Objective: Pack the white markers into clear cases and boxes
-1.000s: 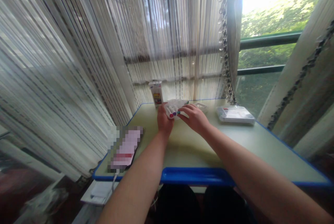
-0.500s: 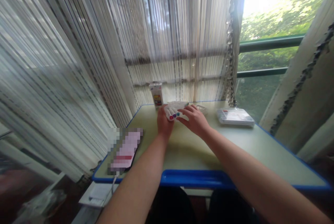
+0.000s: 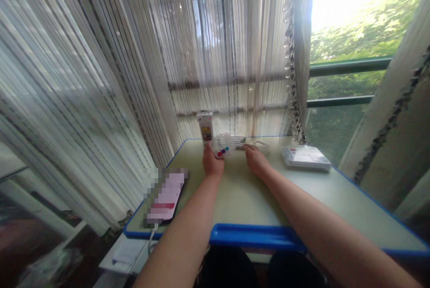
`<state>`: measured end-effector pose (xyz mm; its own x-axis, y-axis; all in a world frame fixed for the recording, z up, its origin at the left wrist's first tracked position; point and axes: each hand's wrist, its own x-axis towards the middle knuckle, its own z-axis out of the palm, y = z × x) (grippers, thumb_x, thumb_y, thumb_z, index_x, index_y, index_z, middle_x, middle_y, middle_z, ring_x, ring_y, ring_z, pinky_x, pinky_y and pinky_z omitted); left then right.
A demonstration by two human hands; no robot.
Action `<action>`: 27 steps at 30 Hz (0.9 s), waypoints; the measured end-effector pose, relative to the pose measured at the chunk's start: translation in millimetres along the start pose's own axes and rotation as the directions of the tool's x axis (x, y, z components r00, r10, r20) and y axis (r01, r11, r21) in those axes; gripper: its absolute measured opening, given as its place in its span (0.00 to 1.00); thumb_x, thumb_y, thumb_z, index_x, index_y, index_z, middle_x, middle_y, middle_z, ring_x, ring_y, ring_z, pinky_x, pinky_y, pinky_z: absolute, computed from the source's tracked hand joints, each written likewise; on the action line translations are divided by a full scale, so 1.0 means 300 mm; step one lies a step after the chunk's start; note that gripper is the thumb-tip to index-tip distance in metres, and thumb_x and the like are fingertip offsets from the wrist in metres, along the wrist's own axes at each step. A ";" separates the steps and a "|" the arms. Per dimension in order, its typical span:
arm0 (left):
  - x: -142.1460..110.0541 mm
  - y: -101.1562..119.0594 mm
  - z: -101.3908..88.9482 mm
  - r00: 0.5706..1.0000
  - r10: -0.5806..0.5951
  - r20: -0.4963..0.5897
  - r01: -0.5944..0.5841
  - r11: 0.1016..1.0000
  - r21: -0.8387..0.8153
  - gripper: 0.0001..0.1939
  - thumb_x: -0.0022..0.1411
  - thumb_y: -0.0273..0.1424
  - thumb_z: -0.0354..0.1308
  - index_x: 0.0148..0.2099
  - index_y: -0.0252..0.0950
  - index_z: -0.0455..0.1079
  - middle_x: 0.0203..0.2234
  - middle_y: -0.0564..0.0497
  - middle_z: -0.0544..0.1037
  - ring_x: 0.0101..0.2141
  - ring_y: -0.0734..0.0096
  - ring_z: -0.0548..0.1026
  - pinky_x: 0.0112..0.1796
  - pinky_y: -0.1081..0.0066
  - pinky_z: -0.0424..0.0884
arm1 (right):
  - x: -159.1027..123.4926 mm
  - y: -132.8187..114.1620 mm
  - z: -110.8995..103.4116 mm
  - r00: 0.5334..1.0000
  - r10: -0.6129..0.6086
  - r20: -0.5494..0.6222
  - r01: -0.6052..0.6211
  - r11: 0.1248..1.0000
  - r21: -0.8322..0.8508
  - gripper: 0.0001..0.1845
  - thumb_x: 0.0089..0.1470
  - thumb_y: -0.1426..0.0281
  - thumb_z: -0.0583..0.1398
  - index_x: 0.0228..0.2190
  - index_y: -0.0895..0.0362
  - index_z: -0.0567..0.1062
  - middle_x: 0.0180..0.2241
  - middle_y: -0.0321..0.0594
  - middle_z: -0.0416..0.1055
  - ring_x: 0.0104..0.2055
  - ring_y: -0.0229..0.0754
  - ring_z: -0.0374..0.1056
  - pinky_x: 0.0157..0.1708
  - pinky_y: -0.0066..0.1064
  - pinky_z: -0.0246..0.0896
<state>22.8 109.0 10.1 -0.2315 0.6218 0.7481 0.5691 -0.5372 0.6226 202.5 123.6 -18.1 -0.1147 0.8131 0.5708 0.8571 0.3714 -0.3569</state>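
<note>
My left hand (image 3: 213, 163) is closed around a clear plastic case (image 3: 220, 140), tilted up above the far part of the table. Inside it are several white marker pens, with red, purple and teal ends (image 3: 223, 151) facing me. To the right, my right hand (image 3: 257, 160) is low over the tabletop, its fingertips together at the end of a white marker pen (image 3: 239, 146). More pens (image 3: 238, 139) lie just behind that one. A clear lid or tray (image 3: 261, 145) rests beyond my right fingers, partly hidden by them.
An upright printed box (image 3: 205, 127) stands behind my left hand. At the right lies a flat clear case (image 3: 305, 158). A phone (image 3: 166, 196) with a cable is at the left edge. The table has a blue rim and a blue front trough (image 3: 255, 235); curtains hang behind.
My right hand has moved away from the case in my left hand, down to the pens on the table. The case now tilts more towards me. The view has shifted slightly.
</note>
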 end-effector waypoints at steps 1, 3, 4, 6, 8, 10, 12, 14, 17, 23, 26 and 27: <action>0.000 -0.001 0.001 1.000 0.006 -0.003 -0.006 1.000 -0.004 0.27 0.44 0.20 0.60 0.48 0.39 0.63 0.40 0.45 0.74 0.43 0.54 0.73 0.43 0.57 0.70 | 0.001 0.000 0.007 0.999 -0.012 0.035 0.013 1.000 -0.023 0.27 0.54 0.80 0.47 0.54 0.62 0.66 0.56 0.50 0.62 0.59 0.47 0.56 0.58 0.40 0.51; 0.000 -0.005 0.003 1.000 0.030 -0.003 -0.030 0.999 -0.010 0.26 0.44 0.20 0.60 0.48 0.39 0.63 0.40 0.45 0.73 0.44 0.55 0.73 0.44 0.58 0.70 | 0.003 -0.003 0.018 0.994 -0.011 0.106 0.018 0.998 -0.063 0.27 0.55 0.79 0.47 0.56 0.65 0.63 0.59 0.51 0.58 0.62 0.48 0.52 0.59 0.39 0.49; 0.000 -0.007 0.004 0.999 0.041 -0.003 -0.041 0.999 -0.015 0.26 0.45 0.20 0.60 0.48 0.39 0.63 0.41 0.45 0.73 0.44 0.55 0.73 0.45 0.58 0.70 | 0.004 -0.004 0.022 0.990 0.005 0.142 0.006 0.997 -0.080 0.27 0.56 0.78 0.47 0.57 0.66 0.61 0.60 0.53 0.57 0.62 0.48 0.52 0.60 0.39 0.48; 0.000 -0.012 0.006 0.998 0.063 -0.007 -0.063 0.998 -0.032 0.26 0.44 0.19 0.60 0.47 0.40 0.63 0.40 0.45 0.73 0.44 0.55 0.73 0.46 0.58 0.69 | 0.005 -0.005 0.028 0.979 0.045 0.199 -0.024 0.994 -0.106 0.27 0.57 0.76 0.47 0.58 0.69 0.59 0.61 0.56 0.54 0.62 0.50 0.51 0.60 0.39 0.48; -0.001 -0.017 0.007 0.997 0.079 -0.007 -0.079 0.996 -0.044 0.25 0.45 0.19 0.60 0.46 0.40 0.63 0.40 0.45 0.73 0.44 0.55 0.73 0.45 0.58 0.70 | 0.008 -0.002 0.033 0.970 0.067 0.232 -0.040 0.992 -0.121 0.27 0.57 0.75 0.47 0.58 0.71 0.58 0.62 0.59 0.51 0.63 0.51 0.51 0.59 0.39 0.49; -0.003 -0.021 0.008 0.996 0.092 0.002 -0.092 0.995 -0.042 0.24 0.45 0.20 0.59 0.46 0.40 0.63 0.40 0.45 0.73 0.44 0.55 0.73 0.45 0.58 0.70 | 0.015 0.004 0.037 0.965 0.072 0.251 -0.040 0.991 -0.131 0.28 0.56 0.76 0.49 0.57 0.72 0.59 0.62 0.60 0.49 0.63 0.52 0.49 0.59 0.38 0.49; -0.004 -0.024 0.010 0.995 0.100 0.010 -0.099 0.995 -0.030 0.23 0.46 0.20 0.58 0.46 0.40 0.62 0.40 0.45 0.74 0.43 0.56 0.73 0.44 0.58 0.70 | 0.027 0.007 0.043 0.960 0.089 0.267 -0.051 0.988 -0.146 0.28 0.54 0.77 0.50 0.57 0.72 0.59 0.62 0.60 0.48 0.63 0.52 0.49 0.58 0.37 0.50; -0.004 -0.026 0.012 0.995 0.102 0.011 -0.101 0.995 -0.023 0.23 0.46 0.20 0.57 0.46 0.40 0.62 0.40 0.45 0.74 0.43 0.57 0.73 0.44 0.58 0.70 | 0.042 0.005 0.050 0.953 0.126 0.274 -0.082 0.982 -0.168 0.30 0.52 0.79 0.51 0.58 0.69 0.58 0.62 0.59 0.49 0.63 0.53 0.50 0.57 0.38 0.51; -0.003 -0.027 0.013 0.995 0.103 0.010 -0.102 0.994 -0.028 0.22 0.46 0.20 0.57 0.45 0.40 0.63 0.39 0.46 0.74 0.43 0.58 0.73 0.44 0.59 0.70 | 0.060 -0.009 0.058 0.941 0.203 0.270 -0.148 0.967 -0.208 0.31 0.51 0.79 0.51 0.58 0.64 0.58 0.62 0.56 0.51 0.60 0.55 0.54 0.55 0.42 0.52; -0.004 -0.012 0.002 0.996 0.088 0.012 -0.087 0.996 -0.022 0.21 0.47 0.20 0.57 0.46 0.36 0.64 0.40 0.44 0.74 0.43 0.57 0.72 0.44 0.60 0.69 | 0.054 -0.033 0.035 0.951 0.210 0.228 -0.160 0.963 -0.218 0.26 0.56 0.74 0.47 0.57 0.63 0.60 0.57 0.55 0.58 0.57 0.54 0.56 0.52 0.43 0.54; -0.005 -0.007 0.000 0.996 0.092 0.013 -0.091 0.996 -0.019 0.21 0.46 0.19 0.57 0.45 0.36 0.64 0.39 0.44 0.74 0.42 0.58 0.72 0.44 0.61 0.69 | 0.051 -0.033 0.020 0.953 0.194 0.234 -0.147 0.968 -0.206 0.22 0.58 0.70 0.47 0.51 0.58 0.68 0.53 0.51 0.64 0.53 0.53 0.59 0.50 0.43 0.55; -0.005 -0.007 0.000 0.995 0.094 0.018 -0.094 0.995 -0.022 0.21 0.46 0.19 0.57 0.44 0.36 0.64 0.38 0.45 0.74 0.42 0.58 0.72 0.43 0.61 0.69 | 0.051 -0.032 0.017 0.953 0.192 0.234 -0.146 0.969 -0.201 0.21 0.58 0.70 0.47 0.49 0.57 0.71 0.51 0.50 0.66 0.52 0.53 0.60 0.49 0.43 0.56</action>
<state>22.1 109.1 7.7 -0.1627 0.5784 0.7993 0.5705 -0.6058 0.5545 189.8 134.8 -9.7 -0.0617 0.9512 0.3024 0.9480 0.1507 -0.2804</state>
